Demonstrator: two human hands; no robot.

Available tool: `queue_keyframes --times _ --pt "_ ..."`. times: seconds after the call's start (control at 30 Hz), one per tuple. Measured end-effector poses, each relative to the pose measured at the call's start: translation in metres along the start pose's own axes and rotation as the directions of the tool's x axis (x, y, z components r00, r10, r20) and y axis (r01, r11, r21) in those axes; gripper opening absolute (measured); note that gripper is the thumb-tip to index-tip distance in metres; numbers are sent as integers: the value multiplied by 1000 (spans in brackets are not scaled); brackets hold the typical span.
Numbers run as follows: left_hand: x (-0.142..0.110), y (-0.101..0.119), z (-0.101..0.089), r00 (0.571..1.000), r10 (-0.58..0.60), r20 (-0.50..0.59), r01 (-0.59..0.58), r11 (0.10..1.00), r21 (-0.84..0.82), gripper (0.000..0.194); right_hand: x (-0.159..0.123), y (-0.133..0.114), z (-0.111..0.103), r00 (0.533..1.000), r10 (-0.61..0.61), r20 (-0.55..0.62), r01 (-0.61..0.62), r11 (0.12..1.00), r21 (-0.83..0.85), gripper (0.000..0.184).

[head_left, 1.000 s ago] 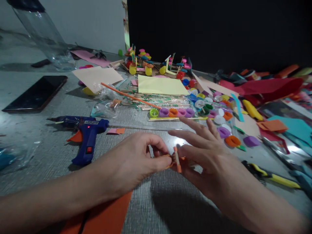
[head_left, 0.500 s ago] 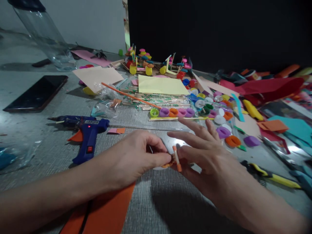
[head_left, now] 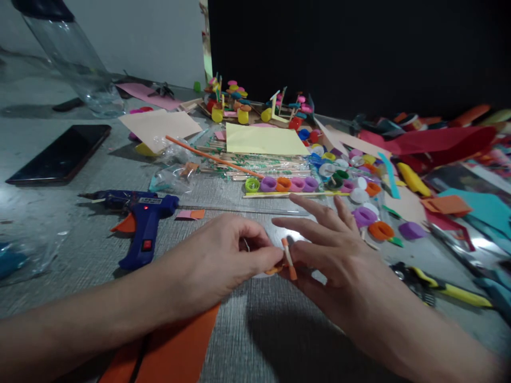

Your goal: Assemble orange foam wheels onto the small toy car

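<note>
Two bare hands of ours meet low over the grey table (head_left: 235, 340), fingertips close together. Our left hand (head_left: 225, 255) is closed in a pinch, thumb against curled fingers, on a small orange piece (head_left: 273, 271) that is mostly hidden. Our right hand (head_left: 343, 252) grips a short rod (head_left: 289, 259), pale in the middle and orange at both ends, between thumb and forefinger, while its other fingers spread out above the table. The rod stands tilted between our two hands, right beside our left thumb tip; whether it joins the orange piece, we cannot tell. Below our left forearm we see an orange sheet (head_left: 183, 346). Beyond that forearm a blue glue gun (head_left: 144, 223) lies on its side, its small light glowing red, with a dark phone (head_left: 59, 154) farther off. Ahead of us a row of bottle caps (head_left: 283, 184) sits in front of bagged sticks (head_left: 275, 163), which a pale yellow sheet (head_left: 265, 139) partly covers. On our right lies a yellow-and-black handled tool (head_left: 459, 294), near our right wrist.
</note>
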State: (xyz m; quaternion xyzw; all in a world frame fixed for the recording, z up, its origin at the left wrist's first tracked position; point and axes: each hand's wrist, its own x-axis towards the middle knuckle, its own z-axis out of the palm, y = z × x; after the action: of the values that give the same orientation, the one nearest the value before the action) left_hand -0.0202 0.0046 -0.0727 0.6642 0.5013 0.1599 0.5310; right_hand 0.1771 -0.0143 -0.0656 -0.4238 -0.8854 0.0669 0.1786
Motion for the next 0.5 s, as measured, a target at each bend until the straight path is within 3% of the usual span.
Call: queue_keyframes --times 0.23,0.5 --pt "-10 1 -5 992 76 -105 -60 988 145 26 -3 4 -4 1000 12 -19 -12 1000 0 14" --pt "-13 -5 8 900 423 -107 -311 794 522 13 -3 5 0 1000 11 -22 -11 1000 -1 14"
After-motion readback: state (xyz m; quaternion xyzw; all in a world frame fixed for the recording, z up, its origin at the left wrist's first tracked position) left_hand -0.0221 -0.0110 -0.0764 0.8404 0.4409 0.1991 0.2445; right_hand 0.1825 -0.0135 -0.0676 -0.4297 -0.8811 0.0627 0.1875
